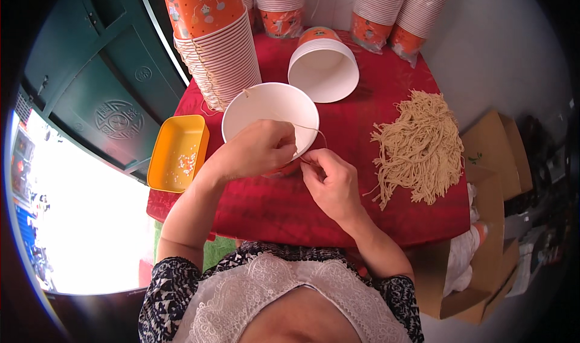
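A white paper bucket (270, 96) with an orange outside stands at the middle of the red table, its mouth toward me. My left hand (261, 147) reaches over the bucket's mouth, closed, with its fingertips at the near rim; what they pinch is hidden. Just outside the near right rim, my right hand (329, 177) is closed with thumb and forefinger pinched at a thin beige string (313, 128). That string arches over the rim between my two hands. A short string end (246, 93) pokes out at the bucket's far left rim.
A tall stack of nested buckets (220, 65), strings hanging down it, stands behind left. Another white bucket (323, 71) lies tilted behind. A yellow tray (159, 162) holds small pale bits. Beige strings (423, 150) are heaped at right; cardboard boxes (492, 204) stand beside the red table (260, 222).
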Available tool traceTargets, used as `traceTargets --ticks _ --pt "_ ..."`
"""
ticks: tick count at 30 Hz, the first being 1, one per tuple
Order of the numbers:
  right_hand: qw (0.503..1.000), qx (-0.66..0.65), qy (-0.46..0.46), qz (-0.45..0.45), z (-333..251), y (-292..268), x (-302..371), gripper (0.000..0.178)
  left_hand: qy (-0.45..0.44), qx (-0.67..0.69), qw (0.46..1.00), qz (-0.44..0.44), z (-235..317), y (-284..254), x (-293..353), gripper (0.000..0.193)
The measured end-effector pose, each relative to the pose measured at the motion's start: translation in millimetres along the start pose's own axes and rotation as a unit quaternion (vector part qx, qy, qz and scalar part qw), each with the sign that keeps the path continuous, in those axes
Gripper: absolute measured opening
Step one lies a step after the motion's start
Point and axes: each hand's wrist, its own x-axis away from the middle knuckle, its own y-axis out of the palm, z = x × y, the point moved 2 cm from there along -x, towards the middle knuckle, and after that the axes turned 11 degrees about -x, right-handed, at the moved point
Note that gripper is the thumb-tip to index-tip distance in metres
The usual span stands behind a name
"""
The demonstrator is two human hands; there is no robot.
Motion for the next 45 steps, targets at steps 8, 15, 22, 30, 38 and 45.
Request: traceTargets --ticks 8,15,22,30,38,45 --pt "1.000 0.008 -0.006 -0.020 -5 -2 -4 0.008 0.007 0.150 0.985 0.082 1 9 6 0.012" --pt "0.999 0.007 0.016 -0.044 -4 -4 -7 0.008 -0.028 0.326 0.945 0.021 -5 15 2 0.011" --pt "0.999 -0.022 0.019 -0.031 -28 -37 -26 0.012 -0.021 0.362 0.931 0.033 -8 19 -3 0.009" --pt "0.994 -0.050 -0.050 -0.080 -46 -33 -57 0.013 -0.023 0.364 0.931 -0.009 -6 20 -6 0.007" --pt "0.981 -0.012 -0.098 -0.169 -37 -28 -70 0.013 -0.011 0.347 0.938 0.018 -15 22 -7 0.010" --pt "0.987 0.039 -0.102 -0.122 -22 -31 -49 0.020 -0.017 0.326 0.945 0.009 -7 13 -6 0.005"
